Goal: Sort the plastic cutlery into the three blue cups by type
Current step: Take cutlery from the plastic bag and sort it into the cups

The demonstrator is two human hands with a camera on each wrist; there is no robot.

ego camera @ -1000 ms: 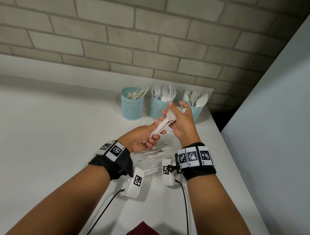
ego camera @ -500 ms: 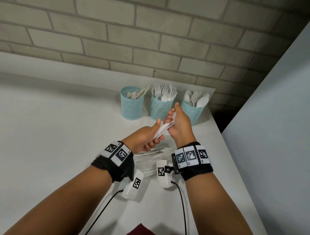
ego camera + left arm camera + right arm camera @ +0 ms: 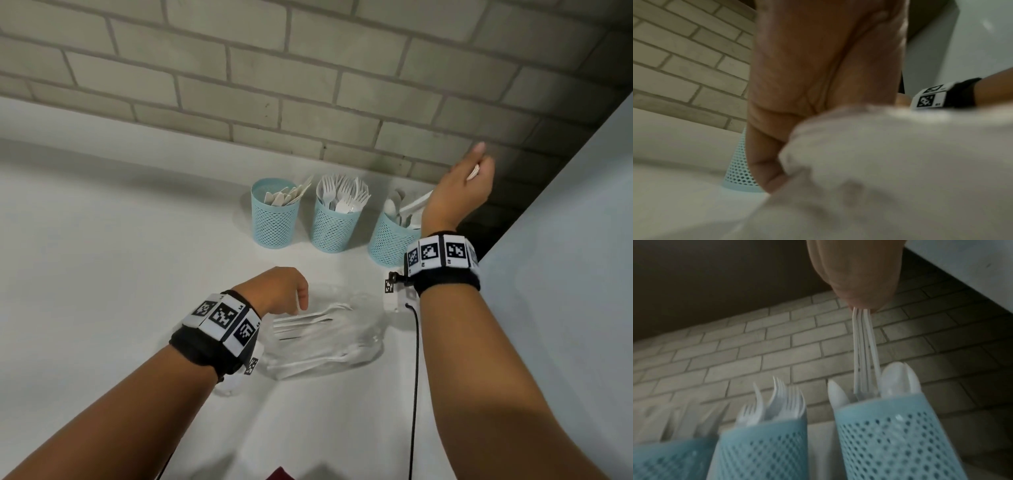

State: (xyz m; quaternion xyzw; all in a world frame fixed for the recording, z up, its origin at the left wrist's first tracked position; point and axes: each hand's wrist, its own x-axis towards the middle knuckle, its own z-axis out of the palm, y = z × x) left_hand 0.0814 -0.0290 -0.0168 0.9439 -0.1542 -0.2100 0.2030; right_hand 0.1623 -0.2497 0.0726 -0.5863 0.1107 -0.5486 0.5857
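Note:
Three blue mesh cups stand in a row by the brick wall: knives in the left cup (image 3: 275,219), forks in the middle cup (image 3: 334,226), spoons in the right cup (image 3: 390,240). My right hand (image 3: 476,168) is raised above the right cup (image 3: 890,434) and pinches a few white spoons (image 3: 863,350) by their upper ends. Their lower ends are inside that cup. My left hand (image 3: 299,303) hangs with loosely curled fingers (image 3: 766,170) over a clear bag of white cutlery (image 3: 325,339), touching it and holding nothing I can see.
The brick wall (image 3: 308,85) rises close behind the cups. A pale panel (image 3: 565,274) closes off the right side, at the white table's right edge. A black cable (image 3: 415,359) runs down from my right wrist. Something dark red (image 3: 281,474) shows at the bottom edge.
My hands were together over the bag, both on a bunch of cutlery. The right hand has carried the spoons up over the right cup. The left hand has let go and dropped to the bag.

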